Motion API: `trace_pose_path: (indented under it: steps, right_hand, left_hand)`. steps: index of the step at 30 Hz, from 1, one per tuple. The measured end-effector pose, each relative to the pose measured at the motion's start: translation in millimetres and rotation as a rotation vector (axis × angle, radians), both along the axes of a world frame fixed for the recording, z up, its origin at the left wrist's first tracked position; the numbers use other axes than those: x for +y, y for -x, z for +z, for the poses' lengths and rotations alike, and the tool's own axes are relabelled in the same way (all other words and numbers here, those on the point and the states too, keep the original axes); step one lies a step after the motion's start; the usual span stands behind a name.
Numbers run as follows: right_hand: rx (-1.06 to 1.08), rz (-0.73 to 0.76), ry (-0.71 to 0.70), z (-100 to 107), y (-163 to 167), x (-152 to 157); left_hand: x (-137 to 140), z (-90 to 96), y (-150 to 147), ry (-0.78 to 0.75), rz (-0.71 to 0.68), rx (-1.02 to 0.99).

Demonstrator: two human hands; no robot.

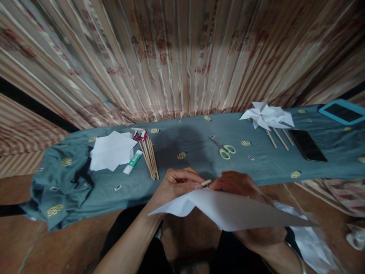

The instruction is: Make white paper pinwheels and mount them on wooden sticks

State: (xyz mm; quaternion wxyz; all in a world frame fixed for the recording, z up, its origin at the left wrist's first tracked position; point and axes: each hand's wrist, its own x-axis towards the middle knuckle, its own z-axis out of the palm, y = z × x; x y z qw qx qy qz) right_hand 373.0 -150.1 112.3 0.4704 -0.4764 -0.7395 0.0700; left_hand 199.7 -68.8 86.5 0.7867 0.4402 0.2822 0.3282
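Note:
Above my lap, my left hand [182,182] pinches a short visible end of a wooden stick [205,183] between thumb and fingers. The rest of the stick is hidden. My right hand [242,186] is closed at a white paper pinwheel [236,215], its fingertips meeting the stick end. A small dark bit shows between the stick and those fingertips, too small to name for sure. The paper spreads below both hands and covers part of my right hand and wrist.
On the cloth-covered table [194,133] lie white paper sheets [111,150], an open box of small metal pieces [139,134], several wooden sticks [150,158], a glue stick [132,162], green-handled scissors [224,148], paper pinwheels [266,115], a phone [308,145] and a blue-framed device [343,112]. A curtain [182,57] hangs behind.

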Motion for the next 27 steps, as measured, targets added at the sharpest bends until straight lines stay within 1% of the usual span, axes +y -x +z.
trace_pose_path:
  steps: [4, 7, 8, 9, 11, 13, 14, 17, 21, 27]
  right_hand:
    - [0.050, -0.003, 0.013, -2, 1, -1]
    - [0.102, -0.062, 0.004, -4, 4, 0]
    - [0.142, -0.099, 0.027, -5, 5, 1]
    - [0.203, -0.137, 0.073, -7, 6, 4]
    - [0.379, -0.183, 0.235, -13, 6, 12]
    - [0.584, -0.144, 0.421, -22, 5, 23]
    - [0.675, -0.113, 0.511, -27, 3, 29]
    - [0.880, -0.052, 0.716, -42, -1, 45]
    - [1.022, -0.059, 0.877, -58, -3, 56]
    - [1.114, -0.041, 1.020, -74, -3, 61]
  left_hand:
    - [1, -1.1, 1, -0.016, 0.011, 0.013]
    - [2, -0.3, -1, -0.061, 0.049, 0.032]
    - [2, -0.2, -2, -0.079, 0.068, 0.039]
    - [1, -0.6, -4, -0.085, 0.097, 0.049]
    - [-1, -3.5, -9, -0.048, 0.178, 0.087]
    - [-3, -10.2, -14, 0.043, 0.258, 0.138]
    - [-4, -14.9, -16, 0.081, 0.271, 0.164]
    - [-5, -30.8, -20, 0.117, 0.313, 0.202]
    - [-6, -49.5, -22, 0.171, 0.362, 0.204]
    - [-12, -68.0, -24, 0.224, 0.385, 0.180]
